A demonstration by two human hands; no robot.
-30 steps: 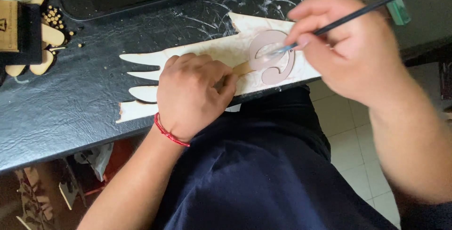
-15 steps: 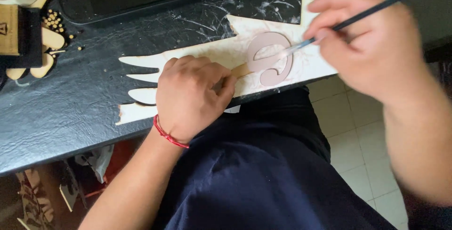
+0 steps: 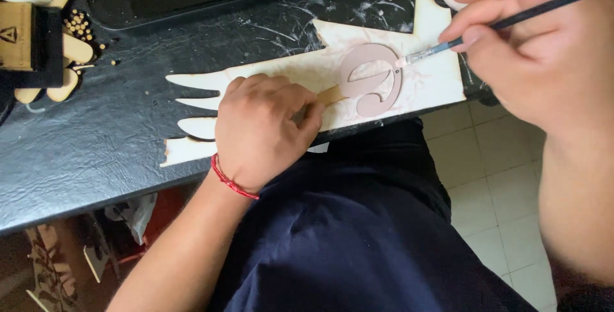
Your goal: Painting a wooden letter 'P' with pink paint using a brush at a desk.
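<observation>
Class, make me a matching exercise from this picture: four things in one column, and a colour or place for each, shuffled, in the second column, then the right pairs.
Things:
1. paintbrush
2. round cut-out
3. wrist cord
4. table top

Descriptions:
A. red, on the left hand
B. black, streaked with white paint
C. held in the right hand
D. pinkish, lying on the pale wooden board

Pairs: 1-C, 2-D, 3-A, 4-B

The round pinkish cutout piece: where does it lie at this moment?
In the head view, the round pinkish cutout lies right of centre on the pale wing-shaped board, between the left hand and the brush tip.
</observation>
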